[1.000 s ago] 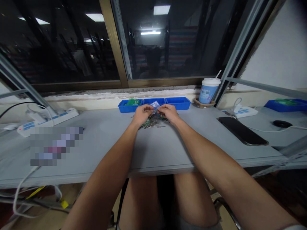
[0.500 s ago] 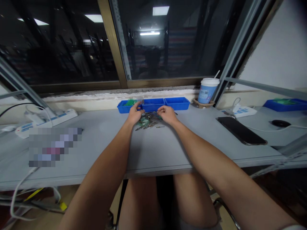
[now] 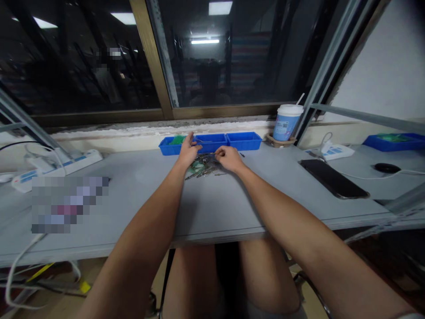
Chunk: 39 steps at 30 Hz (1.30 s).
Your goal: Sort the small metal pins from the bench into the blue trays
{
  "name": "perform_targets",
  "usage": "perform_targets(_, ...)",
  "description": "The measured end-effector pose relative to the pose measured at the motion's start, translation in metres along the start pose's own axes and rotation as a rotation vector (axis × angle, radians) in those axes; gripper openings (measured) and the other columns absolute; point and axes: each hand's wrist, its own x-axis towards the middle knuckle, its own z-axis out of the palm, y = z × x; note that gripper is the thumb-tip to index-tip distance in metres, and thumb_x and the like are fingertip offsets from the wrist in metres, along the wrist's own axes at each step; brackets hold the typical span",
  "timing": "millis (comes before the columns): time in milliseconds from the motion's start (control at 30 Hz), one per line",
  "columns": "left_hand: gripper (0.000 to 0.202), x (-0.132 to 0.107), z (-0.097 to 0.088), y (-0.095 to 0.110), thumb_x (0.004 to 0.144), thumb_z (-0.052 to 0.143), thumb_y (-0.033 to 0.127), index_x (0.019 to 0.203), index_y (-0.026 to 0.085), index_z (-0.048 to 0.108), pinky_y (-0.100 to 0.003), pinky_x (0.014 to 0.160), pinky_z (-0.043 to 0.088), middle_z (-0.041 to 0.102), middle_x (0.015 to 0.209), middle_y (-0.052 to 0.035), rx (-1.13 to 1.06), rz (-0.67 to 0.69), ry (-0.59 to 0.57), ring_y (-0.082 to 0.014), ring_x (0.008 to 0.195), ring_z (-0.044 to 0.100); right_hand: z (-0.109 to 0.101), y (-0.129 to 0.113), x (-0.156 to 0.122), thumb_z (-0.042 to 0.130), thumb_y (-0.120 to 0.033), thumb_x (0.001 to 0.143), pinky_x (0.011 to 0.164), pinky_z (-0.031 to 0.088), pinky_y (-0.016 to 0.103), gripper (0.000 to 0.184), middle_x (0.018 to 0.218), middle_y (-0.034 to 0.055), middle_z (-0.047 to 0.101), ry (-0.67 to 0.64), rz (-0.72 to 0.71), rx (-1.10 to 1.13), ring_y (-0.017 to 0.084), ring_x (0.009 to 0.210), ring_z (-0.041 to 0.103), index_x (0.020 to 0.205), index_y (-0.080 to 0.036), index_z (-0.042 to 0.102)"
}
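Observation:
On the grey table lies a loose pile of thin metal pieces (image 3: 208, 170), with some green material (image 3: 197, 167) mixed in at its left. My left hand (image 3: 188, 153) is over the pile's left side, thumb and fingers spread, with nothing seen in it. At the pile's right, my right hand (image 3: 229, 158) is closed in a pinch. A thin metal piece (image 3: 213, 153) appears to stick out leftward from its fingertips; its exact kind is too small to make out. Just behind the hands stands a blue three-compartment tray (image 3: 244, 142), with green material (image 3: 176, 140) in the left compartment.
A blue paper cup (image 3: 286, 126) with lid and straw stands in a holder at back right. Farther right are a black phone (image 3: 334, 178), a power strip (image 3: 337, 152) and another blue tray (image 3: 395, 142). At left lie another power strip (image 3: 75, 163) and a blurred-out item (image 3: 69, 206).
My left hand has turned slightly, its fingers pointing higher and more spread. My right hand has moved a little left over the pile, and its fingers have closed. The view has shifted slightly.

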Motion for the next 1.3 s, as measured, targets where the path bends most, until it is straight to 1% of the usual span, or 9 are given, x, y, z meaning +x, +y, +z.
perform_targets(200,0.039,-0.015,-0.017,-0.011,0.063,0.059,0.005,0.098,0.018,0.072,-0.048,0.106,0.041,0.072,0.109,-0.0126,0.295,0.151,-0.044,-0.0325,0.110,0.062,0.002,0.007,0.000,0.066,-0.018,0.071,0.089,0.047,0.039,0.024,0.098,0.0081,0.073,0.011,-0.057,-0.137,0.025,0.094,0.063,0.093,-0.020,0.073)
perform_targets(367,0.038,-0.024,-0.016,-0.014,0.059,0.059,0.005,0.090,0.021,0.074,-0.050,0.110,0.035,0.071,0.112,-0.0130,0.442,0.230,-0.106,-0.0344,0.116,0.059,0.009,0.010,-0.002,0.078,-0.042,0.066,0.096,0.042,0.049,0.033,0.103,0.0114,0.072,-0.144,-0.118,-0.278,0.034,0.108,0.057,0.092,-0.022,0.075)
perform_targets(467,0.033,-0.027,-0.012,-0.011,0.061,0.058,0.008,0.087,0.022,0.075,-0.049,0.106,0.039,0.073,0.107,-0.0122,0.529,0.224,-0.177,-0.0334,0.110,0.062,0.009,0.010,-0.002,0.080,-0.040,0.064,0.097,0.040,0.046,0.026,0.098,0.0089,0.071,-0.157,-0.165,-0.268,0.031,0.107,0.057,0.083,-0.024,0.075)
perform_targets(667,0.033,-0.035,-0.008,0.000,0.062,0.061,0.012,0.090,0.023,0.075,-0.044,0.106,0.040,0.074,0.108,-0.0085,0.526,0.269,-0.207,-0.0306,0.112,0.062,0.004,0.002,-0.002,0.078,-0.023,0.062,0.086,0.044,0.036,0.014,0.080,0.0034,0.068,-0.147,-0.177,-0.109,0.021,0.084,0.061,0.072,-0.021,0.068)
perform_targets(767,0.034,-0.038,-0.005,0.008,0.064,0.064,0.013,0.095,0.021,0.074,-0.042,0.100,0.045,0.073,0.109,-0.0099,0.387,0.196,-0.205,-0.0299,0.107,0.064,0.003,0.001,-0.001,0.070,-0.022,0.067,0.072,0.046,0.030,0.010,0.072,-0.0008,0.065,-0.128,-0.120,0.064,0.015,0.070,0.057,0.074,-0.020,0.064)
perform_targets(933,0.032,-0.041,0.002,0.015,0.070,0.069,0.019,0.102,0.015,0.072,-0.037,0.082,0.052,0.074,0.087,-0.0094,0.135,0.037,-0.266,-0.0228,0.082,0.068,0.004,0.000,0.002,0.069,-0.026,0.065,0.058,0.045,0.026,0.019,0.063,-0.0036,0.062,-0.075,0.018,0.401,0.011,0.055,0.053,0.080,-0.020,0.059)
perform_targets(1067,0.014,-0.042,0.003,0.017,0.076,0.068,0.022,0.087,0.016,0.075,-0.037,0.083,0.052,0.074,0.083,-0.0073,0.147,0.140,-0.223,-0.0207,0.079,0.067,0.005,-0.001,0.003,0.069,-0.025,0.063,0.053,0.045,0.028,0.020,0.061,-0.0034,0.064,-0.078,0.069,0.534,0.011,0.049,0.052,0.079,-0.021,0.058)
perform_targets(1200,0.006,-0.042,0.002,0.020,0.073,0.072,0.018,0.076,0.021,0.076,-0.038,0.092,0.050,0.074,0.090,-0.0058,0.174,0.250,-0.159,-0.0209,0.090,0.067,0.003,-0.003,0.003,0.070,-0.024,0.061,0.074,0.053,0.034,0.011,0.086,0.0047,0.074,0.027,-0.007,0.495,0.018,0.077,0.067,0.066,-0.021,0.061)
perform_targets(1300,0.007,-0.043,0.001,0.021,0.070,0.074,0.015,0.071,0.022,0.076,-0.040,0.096,0.049,0.073,0.098,-0.0065,0.176,0.277,-0.121,-0.0219,0.098,0.065,0.000,-0.004,0.003,0.070,-0.021,0.061,0.093,0.050,0.039,0.005,0.099,0.0077,0.075,0.084,-0.066,0.442,0.022,0.097,0.068,0.063,-0.020,0.065)
